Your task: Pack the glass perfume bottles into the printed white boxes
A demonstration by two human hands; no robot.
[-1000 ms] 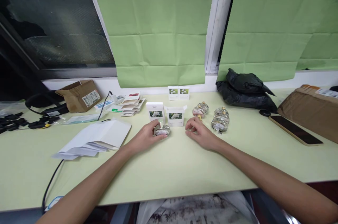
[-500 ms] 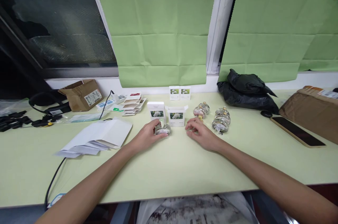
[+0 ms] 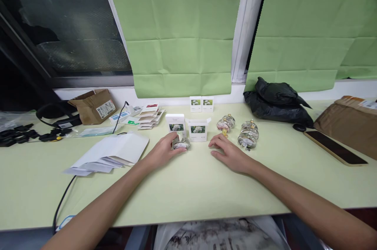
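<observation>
My left hand (image 3: 164, 151) has its thumb and fingers around a small clear glass bottle (image 3: 181, 144) on the table, in front of two white boxes. One is an upright white box (image 3: 176, 123) with a white-flower picture; beside it stands a similar box (image 3: 198, 129) with its top flaps up. To the right, my right hand (image 3: 228, 154) rests on the table, fingers bent and apart, holding nothing. Just behind its fingers are glass bottles with gold tops (image 3: 226, 122). A row of clear bottles (image 3: 248, 134) stands further right.
Two small white boxes (image 3: 202, 103) stand at the back by the green blind. White paper envelopes (image 3: 110, 154), stacked packets (image 3: 150, 118) and a torn carton (image 3: 92, 106) lie left. A black plastic bag (image 3: 277, 103), phone (image 3: 335, 148) and brown parcel (image 3: 350, 124) are right.
The glass bottle in my left hand now sits more upright, its neck clearer. My right hand has shifted slightly, its thumb and fingers a little further apart. The view has moved slightly.
</observation>
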